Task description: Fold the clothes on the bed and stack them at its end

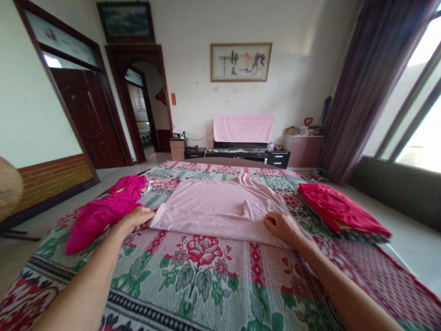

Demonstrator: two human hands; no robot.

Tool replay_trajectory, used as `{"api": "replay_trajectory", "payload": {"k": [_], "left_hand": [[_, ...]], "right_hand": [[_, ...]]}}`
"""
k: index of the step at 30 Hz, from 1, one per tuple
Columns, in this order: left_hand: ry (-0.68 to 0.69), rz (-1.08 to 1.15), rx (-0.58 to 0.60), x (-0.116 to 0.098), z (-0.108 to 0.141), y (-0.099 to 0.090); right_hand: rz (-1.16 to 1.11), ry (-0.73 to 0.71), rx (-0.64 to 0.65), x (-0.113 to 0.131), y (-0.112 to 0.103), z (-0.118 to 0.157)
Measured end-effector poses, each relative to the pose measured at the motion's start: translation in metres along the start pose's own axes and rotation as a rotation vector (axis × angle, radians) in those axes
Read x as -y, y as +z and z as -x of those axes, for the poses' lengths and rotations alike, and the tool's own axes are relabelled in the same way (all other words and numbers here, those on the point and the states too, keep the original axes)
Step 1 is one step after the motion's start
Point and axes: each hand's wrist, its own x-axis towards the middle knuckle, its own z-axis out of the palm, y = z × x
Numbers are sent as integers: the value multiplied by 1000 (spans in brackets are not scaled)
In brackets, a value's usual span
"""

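A pale pink garment lies spread on the flowered cloth, its near edge running roughly straight between my hands. At its near left corner, my left hand is closed on the fabric. My right hand rests on the near right part with fingers curled, pinching the pink fabric. A small sleeve-like fold stands up just beyond my right hand, and another piece sticks out at the far right edge.
A crumpled magenta garment lies at the left of the cloth. Folded red clothes are stacked at the right. Beyond the far edge stands a low black cabinet below a pink-covered screen. A dark curtain hangs at the right.
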Motion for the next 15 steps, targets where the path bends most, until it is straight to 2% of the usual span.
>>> {"api": "replay_trajectory", "payload": {"k": [4, 7, 15], "left_hand": [[-15, 143, -20, -4, 6, -2], [11, 145, -24, -7, 10, -2], [-43, 229, 62, -8, 14, -6]], "right_hand": [[14, 35, 0, 2, -1, 0], [8, 53, 1, 4, -1, 0], [15, 33, -11, 0, 2, 0]]}}
